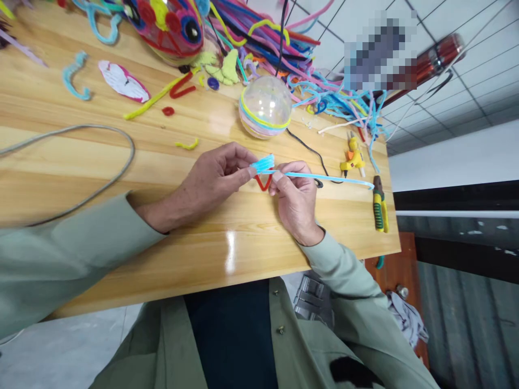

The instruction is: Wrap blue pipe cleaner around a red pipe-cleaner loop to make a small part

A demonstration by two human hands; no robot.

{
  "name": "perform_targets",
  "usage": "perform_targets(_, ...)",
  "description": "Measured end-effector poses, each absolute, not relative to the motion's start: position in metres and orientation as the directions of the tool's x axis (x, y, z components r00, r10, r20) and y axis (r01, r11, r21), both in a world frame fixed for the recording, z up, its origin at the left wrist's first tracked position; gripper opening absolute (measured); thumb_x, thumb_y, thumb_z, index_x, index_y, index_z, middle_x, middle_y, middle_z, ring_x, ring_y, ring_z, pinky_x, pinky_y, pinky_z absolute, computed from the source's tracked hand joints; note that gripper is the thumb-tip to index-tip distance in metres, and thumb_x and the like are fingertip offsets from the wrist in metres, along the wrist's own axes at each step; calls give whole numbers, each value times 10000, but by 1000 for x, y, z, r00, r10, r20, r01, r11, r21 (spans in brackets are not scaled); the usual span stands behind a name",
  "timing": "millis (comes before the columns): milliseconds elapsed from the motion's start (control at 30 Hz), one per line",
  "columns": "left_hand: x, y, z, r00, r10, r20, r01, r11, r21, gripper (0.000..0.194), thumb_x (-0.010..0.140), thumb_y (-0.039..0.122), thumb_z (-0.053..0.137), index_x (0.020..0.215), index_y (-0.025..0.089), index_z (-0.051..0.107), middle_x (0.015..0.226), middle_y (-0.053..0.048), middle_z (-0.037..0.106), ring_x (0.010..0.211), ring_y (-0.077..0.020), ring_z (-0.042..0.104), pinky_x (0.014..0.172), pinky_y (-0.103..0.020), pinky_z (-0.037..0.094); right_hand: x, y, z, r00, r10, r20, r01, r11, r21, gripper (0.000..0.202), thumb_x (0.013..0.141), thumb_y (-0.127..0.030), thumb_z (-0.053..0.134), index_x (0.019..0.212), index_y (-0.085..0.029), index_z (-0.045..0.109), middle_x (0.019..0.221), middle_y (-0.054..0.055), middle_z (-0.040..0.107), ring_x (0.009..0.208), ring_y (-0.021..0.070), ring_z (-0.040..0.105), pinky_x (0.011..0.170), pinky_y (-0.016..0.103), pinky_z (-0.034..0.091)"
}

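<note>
My left hand [219, 175] pinches a short flat piece of light-blue pipe cleaner [264, 163], its strands folded side by side, between thumb and fingers. From there a straight light-blue length [330, 177] runs right to a small hooked end near the pliers. My right hand [297, 197] grips this length close to the folded part, thumb on top. Below the blue piece, between both hands, shows a red bent pipe cleaner [263, 183]; whether it lies on the table or touches a hand I cannot tell. A clear plastic ball [265, 105] with yellow, blue and pink bands stands just beyond.
Green-and-yellow pliers [380, 208] lie at the table's right edge, near a yellow glue gun [353, 156]. A heap of coloured pipe cleaners [279, 48] and a decorated red ball [170, 32] fill the back. A grey cable [121, 135] loops at left.
</note>
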State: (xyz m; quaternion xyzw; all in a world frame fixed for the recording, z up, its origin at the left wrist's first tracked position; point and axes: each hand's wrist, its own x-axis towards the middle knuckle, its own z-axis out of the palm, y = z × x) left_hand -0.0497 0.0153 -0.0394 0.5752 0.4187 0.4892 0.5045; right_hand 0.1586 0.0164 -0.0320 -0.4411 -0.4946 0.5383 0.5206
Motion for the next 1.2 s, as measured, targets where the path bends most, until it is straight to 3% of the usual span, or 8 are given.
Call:
perform_targets(400,-50,15,-40,182,975,126,-17,-125,992,434,992,653,875,1070,236,785,946,-34,855,753,-179,724,642,-299,521,159,16,-37,-38,996,84,-125,79,-989,374,888,-422,989,935,-262,654,772,-82,702,597,90,610,594,247,489)
perform_targets(833,-49,14,-35,190,977,92,-32,-88,996,439,983,641,889,1061,223,779,945,-39,857,825,-201,776,709,-302,582,159,17,-38,-41,997,58,-80,55,-995,428,867,-509,1007,950,-274,659,752,-87,666,594,99,586,576,257,491)
perform_targets(1067,-49,13,-36,200,974,109,-28,-106,994,502,976,713,866,1068,226,784,1008,-54,878,873,-216,809,751,-316,613,159,18,-39,-66,997,43,-123,35,-992,418,856,-475,1007,940,-274,650,1021,-29,793,670,94,639,613,261,558)
perform_targets(1200,-48,12,-34,205,972,111,-21,-109,994,499,978,719,863,1066,234,783,998,-50,874,868,-220,816,747,-322,615,158,19,-40,-77,997,31,-134,21,-991,430,847,-480,1015,925,-273,647,921,-47,772,638,92,622,602,251,550)
